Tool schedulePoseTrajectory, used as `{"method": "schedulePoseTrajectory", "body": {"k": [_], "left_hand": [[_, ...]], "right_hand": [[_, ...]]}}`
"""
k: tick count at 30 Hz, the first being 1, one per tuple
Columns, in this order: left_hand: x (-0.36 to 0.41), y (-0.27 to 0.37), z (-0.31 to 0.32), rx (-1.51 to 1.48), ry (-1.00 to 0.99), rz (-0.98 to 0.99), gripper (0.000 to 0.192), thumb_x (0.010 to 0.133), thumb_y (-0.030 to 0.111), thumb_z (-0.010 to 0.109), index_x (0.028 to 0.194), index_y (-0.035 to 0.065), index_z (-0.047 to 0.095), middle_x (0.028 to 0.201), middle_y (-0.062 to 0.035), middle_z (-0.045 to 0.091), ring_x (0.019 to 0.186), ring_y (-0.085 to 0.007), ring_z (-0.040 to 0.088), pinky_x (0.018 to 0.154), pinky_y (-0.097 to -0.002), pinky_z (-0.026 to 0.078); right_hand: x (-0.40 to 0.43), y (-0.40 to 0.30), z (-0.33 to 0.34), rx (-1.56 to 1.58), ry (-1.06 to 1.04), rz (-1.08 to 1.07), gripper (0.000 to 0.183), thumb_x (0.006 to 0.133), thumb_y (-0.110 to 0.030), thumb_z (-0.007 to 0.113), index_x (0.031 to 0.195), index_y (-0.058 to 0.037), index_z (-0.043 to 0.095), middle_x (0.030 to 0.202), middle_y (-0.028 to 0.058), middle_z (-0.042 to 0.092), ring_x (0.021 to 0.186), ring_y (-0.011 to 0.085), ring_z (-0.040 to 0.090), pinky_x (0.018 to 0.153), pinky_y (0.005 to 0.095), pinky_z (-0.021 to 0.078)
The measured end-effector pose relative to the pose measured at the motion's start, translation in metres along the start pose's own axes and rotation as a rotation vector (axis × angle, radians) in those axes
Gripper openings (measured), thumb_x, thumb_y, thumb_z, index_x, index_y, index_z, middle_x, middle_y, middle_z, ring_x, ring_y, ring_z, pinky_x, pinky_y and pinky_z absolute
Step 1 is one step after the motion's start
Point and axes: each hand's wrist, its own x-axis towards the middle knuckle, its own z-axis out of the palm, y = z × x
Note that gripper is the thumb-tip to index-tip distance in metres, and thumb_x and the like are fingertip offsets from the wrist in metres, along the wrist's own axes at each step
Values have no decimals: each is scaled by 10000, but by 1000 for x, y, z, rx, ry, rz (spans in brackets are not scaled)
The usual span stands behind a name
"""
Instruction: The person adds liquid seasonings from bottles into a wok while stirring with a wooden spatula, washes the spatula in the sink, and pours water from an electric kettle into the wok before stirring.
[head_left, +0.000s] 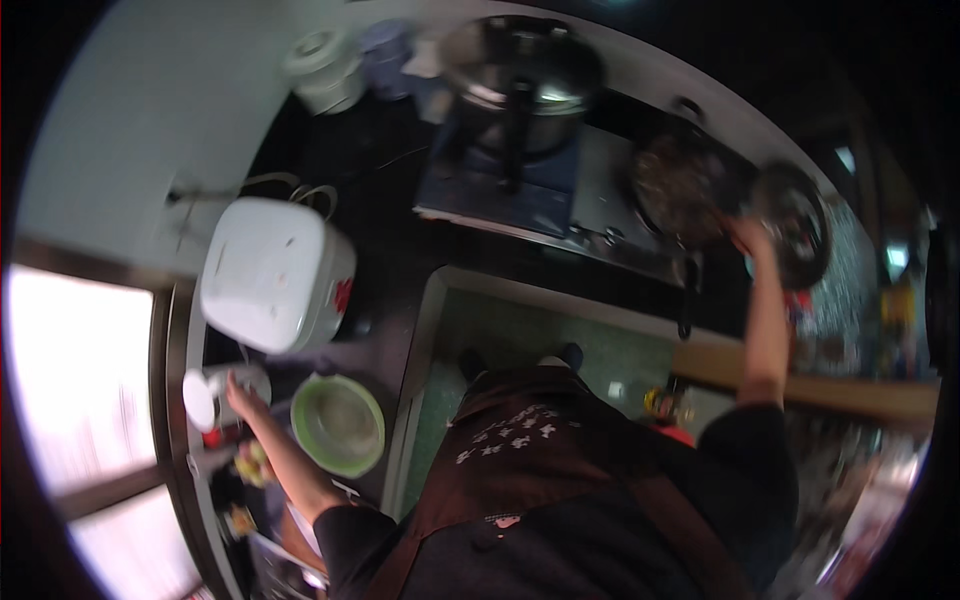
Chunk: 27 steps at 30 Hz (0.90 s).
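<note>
My left hand (244, 399) is at a small whitish container (259, 381) by the window, with a white round piece (199, 401) beside it. Blur hides whether the fingers grip either one. On the far right, my right hand (748, 234) is over the near right rim of a dark wok (675, 184). Brownish contents show inside the wok, and its handle (687, 296) points towards me. Just right of that hand is a dark round lid or pan (795, 214). I cannot tell whether my fingers hold anything there.
A pressure cooker (517, 97) stands on the left part of the stove (600, 180). On the left counter are a white rice cooker (262, 274) and a green-rimmed basin (339, 469). Two lidded canisters (326, 75) stand in the back corner. A wooden ledge (810, 390) lies at right.
</note>
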Motion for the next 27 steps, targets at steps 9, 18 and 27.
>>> {"method": "schedulePoseTrajectory", "body": {"k": [9, 18, 27], "left_hand": [[5, -27, -50, 468, 499, 407, 412, 869, 382, 666, 873, -29, 689, 805, -143, 700, 713, -263, 639, 695, -418, 526], [81, 9, -134, 460, 490, 460, 406, 875, 344, 509, 893, -29, 666, 864, -146, 675, 772, -247, 660, 683, -378, 541], [-95, 157, -84, 361, 201, 924, 237, 825, 116, 651, 1018, -6, 713, 825, -168, 678, 619, -217, 598, 516, -341, 543]], "right_hand": [[-70, -64, -20, 388, -143, 282, 337, 971, -314, 509, 851, -5, 569, 565, 83, 557, 395, 157, 518, 315, 292, 331], [-7, -81, 24, 661, -46, 176, 391, 968, -318, 512, 854, 47, 593, 526, 58, 518, 355, 160, 472, 337, 311, 354], [-57, -49, -23, 65, 40, 179, 528, 915, -429, 526, 652, 26, 588, 526, 117, 581, 396, 226, 547, 429, 396, 432]]}}
